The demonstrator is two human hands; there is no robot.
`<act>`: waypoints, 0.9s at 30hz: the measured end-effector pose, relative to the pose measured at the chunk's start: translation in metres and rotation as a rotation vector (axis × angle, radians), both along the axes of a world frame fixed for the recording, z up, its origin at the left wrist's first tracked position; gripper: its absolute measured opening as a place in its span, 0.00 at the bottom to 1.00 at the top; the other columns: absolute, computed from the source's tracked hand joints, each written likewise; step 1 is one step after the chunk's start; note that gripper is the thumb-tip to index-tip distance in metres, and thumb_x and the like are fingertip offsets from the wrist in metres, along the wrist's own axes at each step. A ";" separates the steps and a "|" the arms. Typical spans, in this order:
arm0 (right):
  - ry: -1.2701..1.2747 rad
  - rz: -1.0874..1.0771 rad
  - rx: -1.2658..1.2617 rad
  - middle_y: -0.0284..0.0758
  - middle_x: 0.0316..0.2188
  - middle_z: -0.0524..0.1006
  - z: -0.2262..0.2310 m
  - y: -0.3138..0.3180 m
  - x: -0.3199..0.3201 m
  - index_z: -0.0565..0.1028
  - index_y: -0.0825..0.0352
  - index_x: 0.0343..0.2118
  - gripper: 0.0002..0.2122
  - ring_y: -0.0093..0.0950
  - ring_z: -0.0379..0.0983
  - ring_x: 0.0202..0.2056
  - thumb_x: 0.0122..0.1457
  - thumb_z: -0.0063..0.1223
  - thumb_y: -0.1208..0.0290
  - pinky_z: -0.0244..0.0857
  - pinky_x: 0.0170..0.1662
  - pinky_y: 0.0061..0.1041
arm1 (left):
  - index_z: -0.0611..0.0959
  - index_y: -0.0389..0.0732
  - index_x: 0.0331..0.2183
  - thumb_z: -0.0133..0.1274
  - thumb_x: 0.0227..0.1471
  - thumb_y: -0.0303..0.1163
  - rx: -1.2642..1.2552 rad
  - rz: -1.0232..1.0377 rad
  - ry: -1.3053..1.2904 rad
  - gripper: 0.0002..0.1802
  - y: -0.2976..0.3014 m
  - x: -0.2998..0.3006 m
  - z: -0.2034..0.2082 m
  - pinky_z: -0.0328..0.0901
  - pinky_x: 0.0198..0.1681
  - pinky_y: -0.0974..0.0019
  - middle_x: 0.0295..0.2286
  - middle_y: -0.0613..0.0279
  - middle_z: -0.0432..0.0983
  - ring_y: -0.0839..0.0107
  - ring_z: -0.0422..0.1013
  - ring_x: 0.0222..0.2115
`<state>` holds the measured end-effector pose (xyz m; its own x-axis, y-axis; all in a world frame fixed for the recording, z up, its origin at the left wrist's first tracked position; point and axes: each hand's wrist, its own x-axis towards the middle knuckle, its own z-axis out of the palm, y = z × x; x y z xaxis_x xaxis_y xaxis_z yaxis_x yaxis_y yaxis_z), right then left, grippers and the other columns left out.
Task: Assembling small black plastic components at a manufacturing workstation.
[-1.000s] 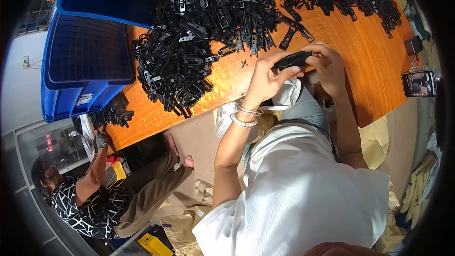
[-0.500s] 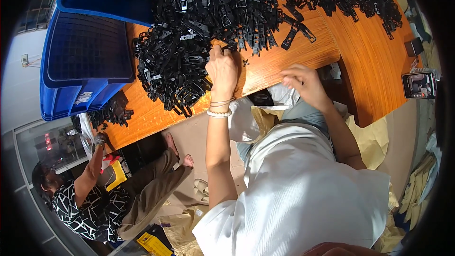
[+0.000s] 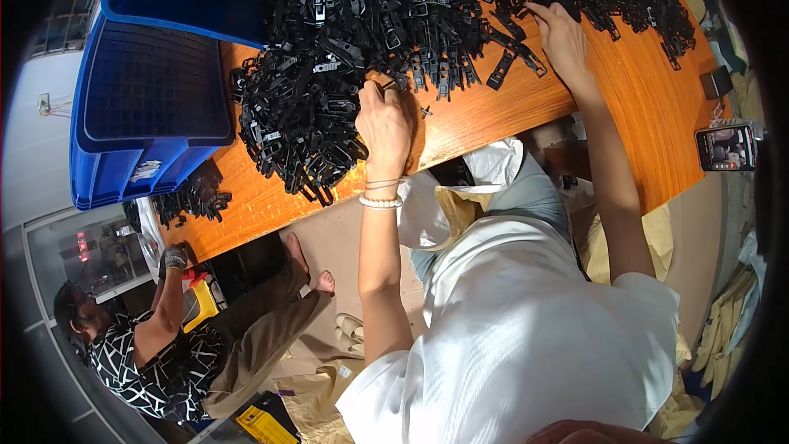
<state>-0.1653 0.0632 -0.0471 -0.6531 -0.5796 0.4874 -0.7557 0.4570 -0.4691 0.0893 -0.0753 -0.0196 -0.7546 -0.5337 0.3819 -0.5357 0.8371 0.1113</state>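
Note:
A large heap of black plastic clip-like parts [image 3: 329,57] covers the far side of the wooden table [image 3: 501,119]. At the heap's near edge my left hand [image 3: 384,127] rests low over the wood, fingers curled together. Black parts lie right by its fingertips, and what it pinches is hidden. My right hand [image 3: 563,45] reaches over the table with its forefinger stretched toward the heap, touching or nearly touching parts there. No held part shows in it. Between the hands lie a small dark cross-shaped piece [image 3: 426,112] and a few loose parts [image 3: 501,68].
Blue plastic crates [image 3: 152,90] stand at the left. Beyond them, a co-worker [image 3: 156,353] with a gloved hand sits by a smaller heap [image 3: 193,196]. A phone [image 3: 726,149] is mounted at the right. White and tan sacks [image 3: 419,210] hang below the table edge.
My right hand has moved from above my lap, forward and right to the heap. My left hand stays nearly in place. The co-worker's gloved hand has shifted slightly.

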 end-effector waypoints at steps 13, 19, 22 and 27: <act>0.169 0.102 -0.011 0.35 0.28 0.65 -0.002 0.002 0.008 0.73 0.67 0.30 0.06 0.32 0.65 0.32 0.46 0.49 0.78 0.60 0.30 0.27 | 0.67 0.30 0.36 0.48 0.38 0.14 0.961 0.003 0.787 0.18 0.015 -0.002 0.001 0.61 0.24 0.80 0.22 0.67 0.66 0.82 0.62 0.19; 0.327 0.165 0.048 0.35 0.32 0.66 -0.004 -0.005 -0.010 0.72 0.68 0.30 0.07 0.31 0.64 0.34 0.46 0.49 0.78 0.59 0.34 0.26 | 0.70 0.30 0.40 0.49 0.41 0.16 1.690 -0.125 0.823 0.19 0.026 -0.002 0.019 0.67 0.22 0.76 0.25 0.61 0.70 0.75 0.68 0.21; 0.378 0.133 0.065 0.35 0.35 0.68 0.003 0.000 -0.007 0.72 0.69 0.28 0.05 0.31 0.64 0.35 0.45 0.49 0.78 0.59 0.35 0.26 | 0.71 0.30 0.38 0.49 0.42 0.16 1.674 -0.169 0.796 0.16 0.031 0.000 0.018 0.69 0.23 0.73 0.23 0.60 0.71 0.72 0.70 0.22; 0.014 0.202 -0.118 0.36 0.33 0.71 0.033 0.020 0.047 0.73 0.70 0.25 0.04 0.31 0.65 0.36 0.45 0.50 0.78 0.59 0.37 0.26 | 0.73 0.33 0.36 0.52 0.39 0.16 1.508 -0.204 0.755 0.17 0.045 -0.011 0.008 0.68 0.27 0.75 0.27 0.59 0.74 0.75 0.70 0.26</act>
